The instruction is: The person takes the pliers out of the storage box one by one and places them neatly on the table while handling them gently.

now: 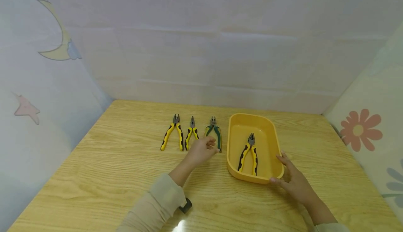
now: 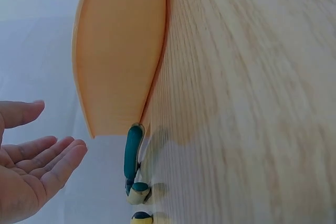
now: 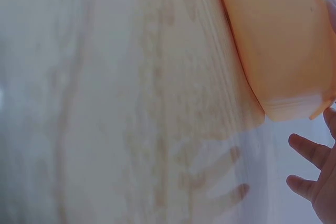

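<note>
My left hand [image 1: 202,150] hovers over the handles of the diagonal cutters [image 1: 217,131] with green grips; in the left wrist view its thumb and fingers are apart, with nothing between them. My right hand [image 1: 294,184] is at the near right corner of a yellow plastic tray [image 1: 248,179], fingertips and thumb on the rim. Other fingers of that hand spread free in the right wrist view. Inside the tray lies a pair of yellow-and-black pliers [image 1: 254,156], handles toward me. Left of the cutters are long-nose pliers [image 1: 188,138], partly hidden by my left hand.
Another pair of yellow-and-black pliers [image 1: 168,136] lies at the left end of the row. Everything rests on a wood-grain table [image 1: 104,176]. A pale cloth backdrop [image 1: 201,67] rises behind the table and along both sides. A black object [image 1: 185,205] shows at my left cuff.
</note>
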A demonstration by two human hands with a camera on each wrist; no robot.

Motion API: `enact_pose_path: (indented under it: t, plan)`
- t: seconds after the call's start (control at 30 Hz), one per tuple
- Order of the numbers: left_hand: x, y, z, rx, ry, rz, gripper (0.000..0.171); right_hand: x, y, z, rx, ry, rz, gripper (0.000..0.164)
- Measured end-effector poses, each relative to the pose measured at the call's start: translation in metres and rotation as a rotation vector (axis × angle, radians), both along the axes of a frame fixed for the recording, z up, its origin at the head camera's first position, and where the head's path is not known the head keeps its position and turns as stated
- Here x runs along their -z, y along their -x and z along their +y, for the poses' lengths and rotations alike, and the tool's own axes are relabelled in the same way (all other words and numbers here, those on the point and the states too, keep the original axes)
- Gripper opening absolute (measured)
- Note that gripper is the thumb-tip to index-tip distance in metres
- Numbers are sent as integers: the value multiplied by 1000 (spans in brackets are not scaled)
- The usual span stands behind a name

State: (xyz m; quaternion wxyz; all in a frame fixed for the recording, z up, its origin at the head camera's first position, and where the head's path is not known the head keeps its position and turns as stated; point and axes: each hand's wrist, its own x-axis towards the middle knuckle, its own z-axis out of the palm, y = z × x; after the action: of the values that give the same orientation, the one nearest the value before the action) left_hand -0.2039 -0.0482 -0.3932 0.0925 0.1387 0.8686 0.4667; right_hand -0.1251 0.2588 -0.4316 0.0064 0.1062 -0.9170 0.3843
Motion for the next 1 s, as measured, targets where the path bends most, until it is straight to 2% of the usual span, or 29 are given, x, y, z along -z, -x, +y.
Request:
enact_pose_path:
  t: [0.53, 1.0]
  plan:
    - [-4, -8, 15, 67, -21, -7, 42, 0, -1, -1, 1, -5, 18, 77]
    - [-7, -10, 29, 104, 0, 4, 45, 0, 0, 1, 2, -1, 4, 77]
